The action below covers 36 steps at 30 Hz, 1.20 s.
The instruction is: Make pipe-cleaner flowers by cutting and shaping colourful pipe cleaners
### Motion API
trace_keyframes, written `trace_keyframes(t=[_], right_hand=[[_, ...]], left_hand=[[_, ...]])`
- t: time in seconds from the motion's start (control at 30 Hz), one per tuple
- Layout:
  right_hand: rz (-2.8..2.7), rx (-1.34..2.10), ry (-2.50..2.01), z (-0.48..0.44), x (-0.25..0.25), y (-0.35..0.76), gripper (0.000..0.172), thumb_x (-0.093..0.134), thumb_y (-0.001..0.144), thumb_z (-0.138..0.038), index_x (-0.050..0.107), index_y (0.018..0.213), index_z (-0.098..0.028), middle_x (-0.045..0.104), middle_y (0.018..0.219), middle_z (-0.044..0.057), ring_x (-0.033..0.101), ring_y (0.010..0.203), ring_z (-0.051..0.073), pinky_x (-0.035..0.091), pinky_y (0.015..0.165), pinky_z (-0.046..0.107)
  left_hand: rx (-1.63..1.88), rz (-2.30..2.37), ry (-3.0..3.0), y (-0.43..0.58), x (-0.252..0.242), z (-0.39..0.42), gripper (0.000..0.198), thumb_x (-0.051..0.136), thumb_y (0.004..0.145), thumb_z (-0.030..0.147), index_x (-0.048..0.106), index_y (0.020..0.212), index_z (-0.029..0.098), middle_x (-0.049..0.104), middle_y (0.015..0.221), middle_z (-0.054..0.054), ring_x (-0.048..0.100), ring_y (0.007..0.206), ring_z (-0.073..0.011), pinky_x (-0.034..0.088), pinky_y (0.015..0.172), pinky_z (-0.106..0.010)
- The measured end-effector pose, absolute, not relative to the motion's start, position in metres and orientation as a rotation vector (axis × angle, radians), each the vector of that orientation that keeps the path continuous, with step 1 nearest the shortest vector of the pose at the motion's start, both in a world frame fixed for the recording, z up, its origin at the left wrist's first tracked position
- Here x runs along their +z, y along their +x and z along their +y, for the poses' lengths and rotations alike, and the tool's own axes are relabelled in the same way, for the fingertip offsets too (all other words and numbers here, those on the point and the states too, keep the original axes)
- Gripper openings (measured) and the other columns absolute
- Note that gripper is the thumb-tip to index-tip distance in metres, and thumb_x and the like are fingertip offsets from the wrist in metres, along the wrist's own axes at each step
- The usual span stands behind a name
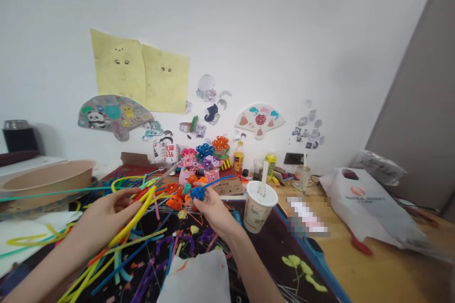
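Paper bowl (pixel 46 177) is seen far left, well apart from the work. Left hand (pixel 103 215): fingers (pixel 130 197) are loosely curled on yellow pipe cleaners (pixel 137 215), which run diagonally under the fingertips over the loose pile (pixel 156 246). Right hand (pixel 215 213): blue pipe-cleaner flower (pixel 197 193) is pinched narrow at the fingertips (pixel 204 201), sitting just above them, stem angled up-right. Lidded cup (pixel 259 206) is placed just beside that hand; white bag (pixel 366 203) further right.
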State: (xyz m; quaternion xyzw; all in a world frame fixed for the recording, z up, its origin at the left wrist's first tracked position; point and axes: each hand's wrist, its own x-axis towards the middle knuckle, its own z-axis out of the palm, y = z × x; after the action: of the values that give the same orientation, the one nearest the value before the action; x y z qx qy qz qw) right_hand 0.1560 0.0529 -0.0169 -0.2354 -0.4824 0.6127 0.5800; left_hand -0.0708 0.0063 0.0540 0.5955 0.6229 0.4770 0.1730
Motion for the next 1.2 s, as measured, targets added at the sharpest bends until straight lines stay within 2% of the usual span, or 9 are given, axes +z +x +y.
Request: trace_keyframes(t=[0.13,0.27,0.33,0.43,0.5,0.6,0.77,0.97,1.2], right_hand=[[-1.212,1.29,-0.626,0.056,-0.019,0.156,0.045,0.085,0.064,-0.036,0.058,0.097,-0.023,0.064,0.081,-0.003,0.067,0.071,0.017,0.054,0.076,0.034],[-1.313,1.172,-0.695,0.058,-0.017,0.158,0.036,0.079,0.07,-0.042,0.062,0.094,-0.021,0.067,0.082,0.0,0.064,0.065,0.017,0.054,0.068,0.032],[-1.372,1.106,-0.737,0.056,-0.013,0.16,0.024,0.074,0.076,-0.04,0.065,0.087,-0.02,0.066,0.074,0.0,0.06,0.061,0.016,0.051,0.064,0.03],[-1.543,0.793,-0.899,0.05,-0.007,0.164,0.012,0.068,0.081,-0.03,0.065,0.075,-0.021,0.049,0.056,-0.005,0.045,0.051,0.014,0.038,0.054,0.027],[-1.681,0.47,-1.005,0.046,-0.003,0.164,0.008,0.063,0.084,-0.027,0.065,0.079,-0.02,0.052,0.06,-0.003,0.046,0.055,0.016,0.035,0.055,0.028],[-1.761,0.288,-1.035,0.04,-0.003,0.162,0.012,0.055,0.091,-0.027,0.064,0.092,-0.02,0.062,0.074,0.004,0.054,0.065,0.02,0.038,0.061,0.031],[-1.869,0.141,-1.032,0.036,-0.009,0.159,0.016,0.049,0.095,-0.028,0.061,0.101,-0.02,0.066,0.09,0.01,0.06,0.084,0.026,0.043,0.075,0.035],[-1.866,-0.068,-1.047,0.036,-0.013,0.16,0.015,0.048,0.094,-0.028,0.06,0.096,-0.019,0.063,0.087,0.01,0.059,0.082,0.026,0.044,0.073,0.035],[-1.829,-0.25,-1.011,0.032,-0.006,0.164,0.023,0.04,0.097,-0.026,0.06,0.097,-0.016,0.064,0.085,0.01,0.061,0.079,0.026,0.048,0.07,0.035]], left_hand=[[1.43,1.5,1.502,-0.041,0.042,0.024,0.05,0.076,0.056,0.052,0.064,0.094,0.022,0.07,0.063,0.001,0.068,0.058,-0.0217,0.051,0.054,-0.028],[1.466,1.314,1.437,-0.016,0.033,0.035,0.05,0.08,0.056,0.054,0.063,0.09,0.023,0.058,0.05,0.007,0.05,0.036,-0.0126,0.037,0.036,-0.022],[1.483,1.239,1.45,-0.013,0.028,0.037,0.05,0.082,0.056,0.053,0.062,0.091,0.024,0.061,0.057,0.006,0.057,0.044,-0.0144,0.043,0.041,-0.022],[1.463,1.157,1.511,-0.019,0.02,0.034,0.049,0.079,0.061,0.047,0.062,0.1,0.024,0.07,0.087,-0.001,0.069,0.072,-0.0203,0.056,0.065,-0.029],[1.436,1.164,1.536,-0.025,0.014,0.031,0.05,0.077,0.06,0.039,0.06,0.105,0.025,0.069,0.097,-0.003,0.069,0.079,-0.0221,0.057,0.07,-0.031],[1.363,1.198,1.588,-0.029,0.006,0.026,0.063,0.073,0.053,0.023,0.054,0.113,0.027,0.068,0.104,-0.004,0.069,0.082,-0.0249,0.056,0.065,-0.032],[1.278,1.282,1.867,-0.026,-0.005,0.021,0.091,0.072,0.052,0.017,0.04,0.136,0.03,0.057,0.137,-0.009,0.062,0.112,-0.0332,0.054,0.088,-0.04],[1.295,1.364,2.011,-0.024,-0.011,0.019,0.052,0.059,0.082,0.036,0.047,0.131,0.027,0.06,0.136,-0.009,0.058,0.123,-0.0314,0.045,0.103,-0.044],[1.198,1.319,2.103,-0.023,-0.011,0.014,0.044,0.056,0.081,0.03,0.05,0.125,0.026,0.065,0.129,-0.008,0.062,0.116,-0.0271,0.051,0.096,-0.041]])
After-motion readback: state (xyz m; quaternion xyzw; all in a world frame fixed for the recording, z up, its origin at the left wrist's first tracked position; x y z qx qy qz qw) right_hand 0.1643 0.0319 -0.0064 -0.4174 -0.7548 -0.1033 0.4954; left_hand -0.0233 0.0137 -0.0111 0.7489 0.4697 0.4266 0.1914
